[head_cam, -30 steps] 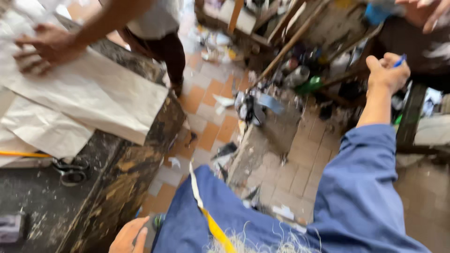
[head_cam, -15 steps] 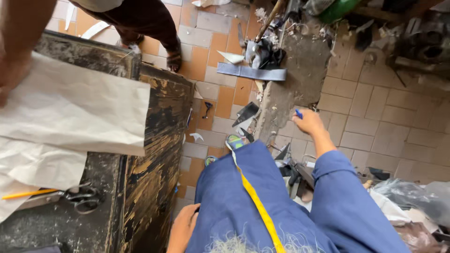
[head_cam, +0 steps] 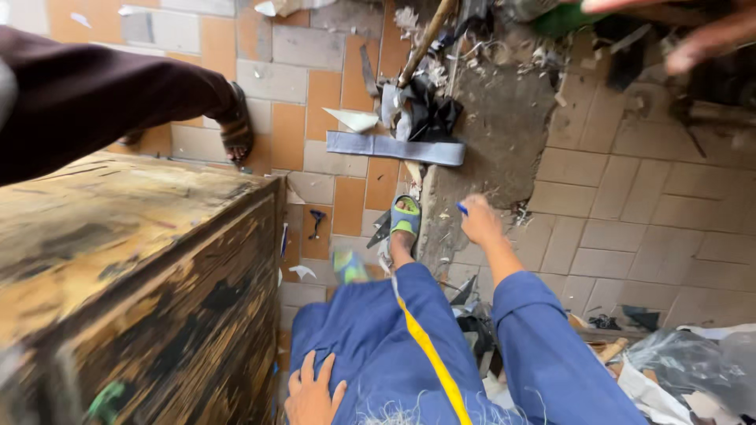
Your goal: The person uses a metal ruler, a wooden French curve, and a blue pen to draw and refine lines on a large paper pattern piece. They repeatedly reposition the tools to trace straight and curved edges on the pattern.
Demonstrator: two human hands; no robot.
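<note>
- The right hand [head_cam: 479, 224] is stretched down at centre frame, closed around a small blue object [head_cam: 462, 208], seemingly a pen or marker; only its tip shows.
- The blue tip is held just above a strip of bare concrete floor [head_cam: 504, 142] that runs between the floor tiles [head_cam: 630, 197].
- The left hand [head_cam: 313, 392] is laid open and flat, fingers spread, on the blue trouser leg [head_cam: 378, 346] at the lower middle of the frame; nothing is held in it.
- A foot in a green sandal [head_cam: 405, 217] is planted just left of the right hand.
- A grey flat strip [head_cam: 395, 148] lies above on the tiles, beside dark scraps and a wooden stick [head_cam: 425, 39].
- A worn wooden table [head_cam: 134, 260] fills the lower left; another person's dark-clad leg [head_cam: 94, 102] is seen above it.
- No mark can be made out on the concrete under the tip, so any marking is judged not yet begun, or too small to tell.
</note>
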